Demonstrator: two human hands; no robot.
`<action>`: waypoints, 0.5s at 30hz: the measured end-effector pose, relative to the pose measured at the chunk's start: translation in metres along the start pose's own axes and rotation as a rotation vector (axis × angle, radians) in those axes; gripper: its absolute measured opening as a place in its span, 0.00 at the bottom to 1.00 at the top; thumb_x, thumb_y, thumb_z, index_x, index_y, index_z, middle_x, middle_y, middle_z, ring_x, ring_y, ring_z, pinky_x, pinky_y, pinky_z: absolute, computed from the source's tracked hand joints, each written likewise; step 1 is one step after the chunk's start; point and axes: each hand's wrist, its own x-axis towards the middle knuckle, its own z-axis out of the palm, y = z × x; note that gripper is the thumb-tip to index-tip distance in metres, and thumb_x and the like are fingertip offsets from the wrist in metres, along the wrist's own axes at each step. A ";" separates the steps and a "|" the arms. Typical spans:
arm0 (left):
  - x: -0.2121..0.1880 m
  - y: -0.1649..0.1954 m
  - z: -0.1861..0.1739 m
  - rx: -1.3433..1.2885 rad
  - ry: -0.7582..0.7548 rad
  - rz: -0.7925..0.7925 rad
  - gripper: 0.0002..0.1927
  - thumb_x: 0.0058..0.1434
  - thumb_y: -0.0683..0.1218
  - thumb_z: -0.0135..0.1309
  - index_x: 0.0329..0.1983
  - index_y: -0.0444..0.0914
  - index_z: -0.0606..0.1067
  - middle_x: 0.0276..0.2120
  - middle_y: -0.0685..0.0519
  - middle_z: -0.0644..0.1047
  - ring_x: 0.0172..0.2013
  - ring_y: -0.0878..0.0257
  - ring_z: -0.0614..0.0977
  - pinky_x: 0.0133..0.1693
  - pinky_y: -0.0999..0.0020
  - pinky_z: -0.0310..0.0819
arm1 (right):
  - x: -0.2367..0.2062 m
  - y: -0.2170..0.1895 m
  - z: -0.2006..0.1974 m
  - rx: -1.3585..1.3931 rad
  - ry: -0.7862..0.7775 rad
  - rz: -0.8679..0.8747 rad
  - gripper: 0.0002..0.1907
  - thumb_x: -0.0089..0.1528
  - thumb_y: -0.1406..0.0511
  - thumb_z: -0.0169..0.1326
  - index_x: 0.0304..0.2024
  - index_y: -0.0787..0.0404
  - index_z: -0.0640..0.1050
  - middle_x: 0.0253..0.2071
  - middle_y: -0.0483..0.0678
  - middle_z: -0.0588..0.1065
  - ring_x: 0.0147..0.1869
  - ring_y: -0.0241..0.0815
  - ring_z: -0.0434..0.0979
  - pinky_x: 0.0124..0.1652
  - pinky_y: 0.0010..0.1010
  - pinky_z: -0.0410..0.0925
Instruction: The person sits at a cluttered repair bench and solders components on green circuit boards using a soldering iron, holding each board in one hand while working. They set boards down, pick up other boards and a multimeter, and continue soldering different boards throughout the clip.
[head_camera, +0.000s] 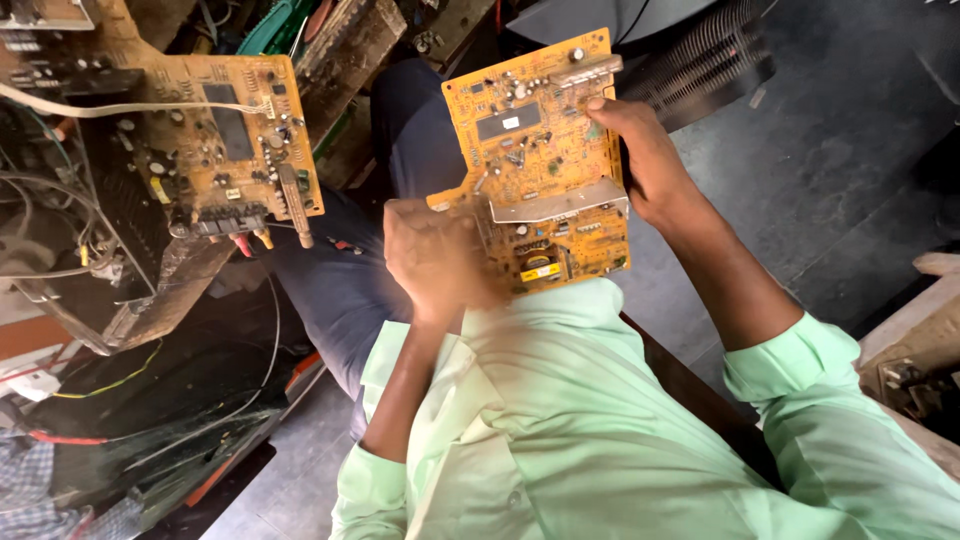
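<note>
A yellow circuit board (535, 140) with a dark chip, small parts and two grey metal strips is held up in front of me, above my lap. My right hand (640, 160) grips its right edge, thumb lying on the board's face. My left hand (432, 260) is closed at the board's lower left corner, blurred by motion, and seems to hold that corner. I wear a light green shirt with rolled sleeves and dark trousers.
A second yellow circuit board (235, 140) with a white cable lies at the left on an opened device with loose wires. A black curved screen (150, 410) lies at lower left. A black ribbed cover (705, 65) sits on the grey floor behind.
</note>
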 end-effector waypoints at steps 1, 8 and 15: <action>0.001 0.003 -0.002 0.065 -0.016 0.021 0.10 0.55 0.39 0.67 0.34 0.38 0.75 0.36 0.51 0.73 0.38 0.58 0.78 0.40 0.67 0.73 | 0.000 0.000 -0.001 -0.002 -0.038 -0.003 0.18 0.71 0.58 0.51 0.52 0.67 0.76 0.49 0.48 0.78 0.53 0.37 0.78 0.55 0.31 0.71; 0.005 0.017 -0.007 -0.106 0.036 0.013 0.08 0.55 0.37 0.62 0.35 0.37 0.75 0.36 0.51 0.72 0.39 0.56 0.78 0.41 0.65 0.72 | 0.002 -0.004 0.006 0.092 -0.027 0.123 0.21 0.66 0.56 0.54 0.53 0.66 0.76 0.49 0.51 0.79 0.51 0.42 0.81 0.54 0.36 0.74; 0.009 0.027 -0.013 -0.028 -0.010 -0.155 0.14 0.53 0.41 0.70 0.32 0.36 0.74 0.35 0.50 0.73 0.36 0.58 0.77 0.39 0.65 0.72 | 0.004 0.000 0.010 0.055 0.038 0.163 0.23 0.66 0.55 0.54 0.55 0.66 0.75 0.50 0.52 0.79 0.52 0.43 0.81 0.54 0.36 0.75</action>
